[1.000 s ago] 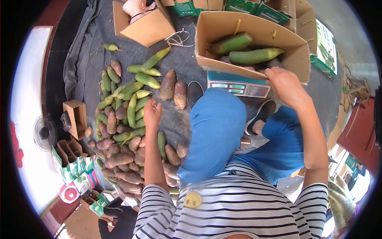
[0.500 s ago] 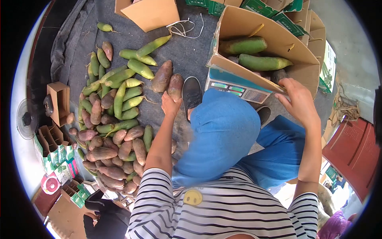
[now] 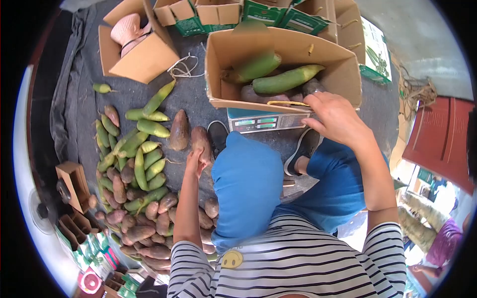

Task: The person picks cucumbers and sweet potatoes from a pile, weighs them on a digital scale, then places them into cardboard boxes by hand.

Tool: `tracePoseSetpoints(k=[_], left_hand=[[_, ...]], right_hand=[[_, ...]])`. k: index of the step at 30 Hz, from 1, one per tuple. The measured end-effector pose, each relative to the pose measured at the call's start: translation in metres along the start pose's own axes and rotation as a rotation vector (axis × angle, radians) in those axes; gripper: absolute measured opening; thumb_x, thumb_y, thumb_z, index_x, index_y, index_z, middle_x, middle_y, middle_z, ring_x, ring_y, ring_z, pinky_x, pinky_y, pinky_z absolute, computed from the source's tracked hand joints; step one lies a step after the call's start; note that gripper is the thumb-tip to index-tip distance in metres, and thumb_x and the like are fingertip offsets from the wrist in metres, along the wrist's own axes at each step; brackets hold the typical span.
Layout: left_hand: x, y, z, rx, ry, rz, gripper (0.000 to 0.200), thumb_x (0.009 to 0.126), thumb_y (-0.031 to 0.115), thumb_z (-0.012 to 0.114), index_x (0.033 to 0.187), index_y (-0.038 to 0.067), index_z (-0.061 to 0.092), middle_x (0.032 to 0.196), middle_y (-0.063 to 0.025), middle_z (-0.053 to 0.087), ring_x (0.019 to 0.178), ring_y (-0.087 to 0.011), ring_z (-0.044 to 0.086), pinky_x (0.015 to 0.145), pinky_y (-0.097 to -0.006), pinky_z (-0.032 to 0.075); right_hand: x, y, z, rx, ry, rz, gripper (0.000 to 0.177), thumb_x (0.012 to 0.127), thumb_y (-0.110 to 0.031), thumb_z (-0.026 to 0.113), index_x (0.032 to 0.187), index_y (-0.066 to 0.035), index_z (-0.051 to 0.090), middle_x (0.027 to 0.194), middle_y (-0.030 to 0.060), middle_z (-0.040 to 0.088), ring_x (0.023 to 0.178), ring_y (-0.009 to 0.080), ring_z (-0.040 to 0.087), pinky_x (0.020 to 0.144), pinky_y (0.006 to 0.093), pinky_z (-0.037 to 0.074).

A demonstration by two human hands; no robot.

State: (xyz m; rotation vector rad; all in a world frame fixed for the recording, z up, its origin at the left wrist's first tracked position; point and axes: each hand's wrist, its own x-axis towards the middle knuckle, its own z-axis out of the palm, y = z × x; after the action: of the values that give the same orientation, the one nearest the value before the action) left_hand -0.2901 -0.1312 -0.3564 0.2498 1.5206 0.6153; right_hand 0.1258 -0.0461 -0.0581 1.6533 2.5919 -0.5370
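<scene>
My left hand (image 3: 197, 162) is closed around the near end of a reddish-brown radish (image 3: 200, 138), beside my shoe on the dark floor cloth. A second reddish-brown radish (image 3: 179, 130) lies just left of it. My right hand (image 3: 335, 118) grips the near rim of an open cardboard box (image 3: 248, 103), fingers over the edge and thumb outside. Inside the box are green radishes (image 3: 288, 80) and darker reddish ones (image 3: 266, 95). The box rests on a scale (image 3: 258, 122) with a lit green display.
A large pile of green and reddish radishes (image 3: 144, 218) spreads on the left. Behind it stands a carton (image 3: 144, 62) with a pink hat (image 3: 130, 32); a white cord (image 3: 185, 67) lies nearby. Green cartons (image 3: 263, 15) line the back. Another person (image 3: 444, 243) is at far right.
My view has shifted, so the box and the pile appear further left and the hat carton shows more fully. Both hands keep their places on the radish and the box rim.
</scene>
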Motion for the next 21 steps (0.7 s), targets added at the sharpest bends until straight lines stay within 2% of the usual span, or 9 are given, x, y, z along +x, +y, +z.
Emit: tracePoseSetpoints(k=[1, 4, 5, 8, 12, 15, 17, 19, 21], left_hand=[[-0.015, 0.002, -0.003, -0.1, -0.09, 0.015, 0.059, 0.077, 0.026, 0.071, 0.123, 0.001, 0.044, 0.107, -0.011, 0.058, 0.084, -0.0205, 0.061, 0.069, -0.0372, 0.052], [-0.085, 0.035, 0.012, -0.053, -0.086, 0.302, 0.056, 0.079, 0.02, 0.068, 0.126, 0.001, 0.043, 0.107, -0.0103, 0.057, 0.089, -0.0206, 0.06, 0.075, -0.037, 0.052], [-0.097, 0.047, 0.013, -0.004, -0.072, 0.476, 0.057, 0.081, 0.015, 0.065, 0.13, 0.001, 0.04, 0.111, -0.0111, 0.056, 0.1, -0.0217, 0.058, 0.084, -0.0386, 0.049], [-0.176, 0.129, 0.064, 0.261, -0.03, 0.791, 0.084, 0.069, 0.03, 0.076, 0.135, 0.0, 0.035, 0.127, -0.0154, 0.046, 0.114, -0.0243, 0.05, 0.097, -0.0364, 0.041], [-0.216, 0.206, 0.143, 0.496, -0.17, 1.227, 0.079, 0.066, 0.023, 0.079, 0.131, 0.0, 0.039, 0.124, -0.0134, 0.05, 0.115, -0.0224, 0.051, 0.097, -0.0358, 0.042], [-0.215, 0.24, 0.218, 0.709, -0.284, 1.391, 0.074, 0.066, 0.017, 0.078, 0.128, 0.0, 0.043, 0.12, -0.0114, 0.054, 0.109, -0.0208, 0.055, 0.092, -0.0348, 0.045], [-0.198, 0.245, 0.26, 0.892, -0.345, 1.357, 0.075, 0.066, 0.02, 0.078, 0.13, 0.0, 0.043, 0.123, -0.0165, 0.053, 0.114, -0.0268, 0.054, 0.094, -0.0359, 0.044], [-0.164, 0.237, 0.285, 1.099, -0.384, 1.4, 0.076, 0.067, 0.022, 0.078, 0.131, 0.0, 0.042, 0.124, -0.02, 0.052, 0.116, -0.0309, 0.052, 0.096, -0.0372, 0.043], [-0.161, 0.233, 0.287, 1.252, -0.303, 1.477, 0.075, 0.07, 0.023, 0.078, 0.132, 0.0, 0.042, 0.126, -0.0187, 0.051, 0.114, -0.0279, 0.053, 0.096, -0.0362, 0.043]], right_hand=[[-0.002, 0.001, 0.0, -0.003, 0.01, -0.004, 0.03, 0.076, -0.021, 0.069, 0.093, -0.002, 0.053, 0.085, 0.015, 0.057, 0.084, 0.0335, 0.058, 0.073, 0.0438, 0.047], [-0.009, 0.005, 0.001, -0.016, 0.039, 0.026, 0.03, 0.076, -0.023, 0.069, 0.093, -0.002, 0.054, 0.086, 0.0142, 0.058, 0.087, 0.0325, 0.059, 0.075, 0.0432, 0.048], [-0.01, 0.006, 0.002, -0.023, 0.051, 0.032, 0.031, 0.076, -0.024, 0.069, 0.093, -0.002, 0.055, 0.087, 0.014, 0.059, 0.087, 0.0322, 0.059, 0.075, 0.0428, 0.048], [-0.013, 0.011, 0.003, -0.068, 0.033, 0.061, 0.031, 0.077, -0.026, 0.069, 0.094, -0.002, 0.057, 0.089, 0.0132, 0.061, 0.089, 0.0312, 0.06, 0.076, 0.0414, 0.049], [-0.017, 0.013, -0.001, -0.078, -0.107, 0.124, 0.031, 0.079, -0.026, 0.068, 0.097, -0.002, 0.06, 0.092, 0.0138, 0.063, 0.092, 0.0317, 0.061, 0.078, 0.0411, 0.049], [-0.024, 0.011, 0.013, -0.082, -0.026, 0.087, 0.03, 0.078, -0.025, 0.068, 0.094, -0.003, 0.056, 0.089, 0.0132, 0.06, 0.089, 0.0317, 0.06, 0.074, 0.0428, 0.048], [-0.026, 0.009, 0.014, -0.108, 0.003, 0.076, 0.023, 0.08, -0.018, 0.063, 0.096, -0.003, 0.058, 0.087, 0.0129, 0.061, 0.086, 0.0315, 0.062, 0.072, 0.0412, 0.049], [-0.026, 0.014, 0.015, -0.125, 0.002, 0.079, 0.019, 0.08, -0.013, 0.06, 0.096, -0.003, 0.059, 0.086, 0.0131, 0.061, 0.085, 0.0315, 0.062, 0.071, 0.0404, 0.05], [-0.025, 0.017, 0.016, -0.137, 0.022, 0.063, 0.017, 0.078, -0.009, 0.058, 0.094, -0.004, 0.061, 0.084, 0.0133, 0.062, 0.082, 0.0312, 0.063, 0.069, 0.04, 0.051]])
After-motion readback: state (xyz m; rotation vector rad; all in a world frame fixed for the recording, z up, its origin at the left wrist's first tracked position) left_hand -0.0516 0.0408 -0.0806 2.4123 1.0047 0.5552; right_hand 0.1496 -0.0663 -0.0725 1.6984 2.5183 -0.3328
